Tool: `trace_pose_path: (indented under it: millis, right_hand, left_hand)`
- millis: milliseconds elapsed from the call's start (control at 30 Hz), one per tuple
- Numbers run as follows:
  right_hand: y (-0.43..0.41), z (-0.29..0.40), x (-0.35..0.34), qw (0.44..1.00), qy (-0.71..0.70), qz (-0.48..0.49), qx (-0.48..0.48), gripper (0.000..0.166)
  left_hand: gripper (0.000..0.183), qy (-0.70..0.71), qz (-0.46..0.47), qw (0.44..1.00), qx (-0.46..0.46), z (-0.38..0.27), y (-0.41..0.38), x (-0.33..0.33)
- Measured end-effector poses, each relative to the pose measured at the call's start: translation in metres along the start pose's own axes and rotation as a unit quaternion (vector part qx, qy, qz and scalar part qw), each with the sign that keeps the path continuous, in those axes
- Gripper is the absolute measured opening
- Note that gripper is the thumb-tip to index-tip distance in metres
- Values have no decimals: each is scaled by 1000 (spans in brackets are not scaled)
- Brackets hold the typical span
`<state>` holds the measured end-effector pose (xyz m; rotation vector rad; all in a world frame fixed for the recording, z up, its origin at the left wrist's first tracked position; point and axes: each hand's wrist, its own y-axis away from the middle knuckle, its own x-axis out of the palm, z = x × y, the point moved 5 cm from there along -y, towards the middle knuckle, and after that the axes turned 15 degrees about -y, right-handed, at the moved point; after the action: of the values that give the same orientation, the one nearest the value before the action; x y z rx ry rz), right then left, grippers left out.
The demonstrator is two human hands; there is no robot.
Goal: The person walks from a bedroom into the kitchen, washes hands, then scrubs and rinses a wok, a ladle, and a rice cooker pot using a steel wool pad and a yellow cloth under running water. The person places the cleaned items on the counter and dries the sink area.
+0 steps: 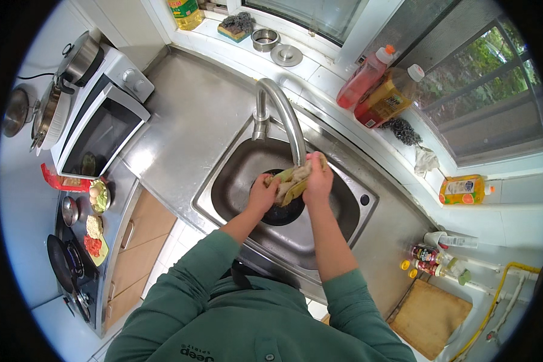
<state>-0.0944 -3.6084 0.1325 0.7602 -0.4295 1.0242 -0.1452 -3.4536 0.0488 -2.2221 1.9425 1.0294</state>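
A wet yellowish-brown cloth (294, 178) is stretched between my two hands under the spout of the steel faucet (292, 122). My left hand (263, 193) grips its left end, and my right hand (319, 178) grips its right end. Beneath the cloth, a dark round pan or bowl (283, 217) sits in the stainless steel sink (235, 176); the cloth and my hands hide part of it. Whether water is running from the spout is hard to tell.
Left stand a white microwave (104, 131), a dish with eggs and greens (99, 197), chopped red food (93, 245) and a frying pan (61, 262) on a gas stove. Bottles (364, 77) and a sponge (234, 30) line the sill. A cutting board (430, 316) leans right.
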Motion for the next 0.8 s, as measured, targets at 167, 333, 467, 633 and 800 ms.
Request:
trace_pose_path:
  millis: [167,333,467,633,800]
  right_hand:
    - [20,18,14,985,8,100,140,8]
    - [15,-8,14,981,-2,164,105,13]
    - [21,33,42,978,-114,157,70,23]
    - [21,69,21,973,-185,128,50,25]
    - [17,50,-93,972,196,122,46,47]
  left_hand:
    - [70,-123,77,983,115,23,3,-9]
    - [96,185,202,952,139,-93,30,-21]
    - [84,167,320,916,177,-96,22,-14]
    - [53,139,230,957,112,-61,-1,2]
    - [52,306,255,912,94,-92,2,-26]
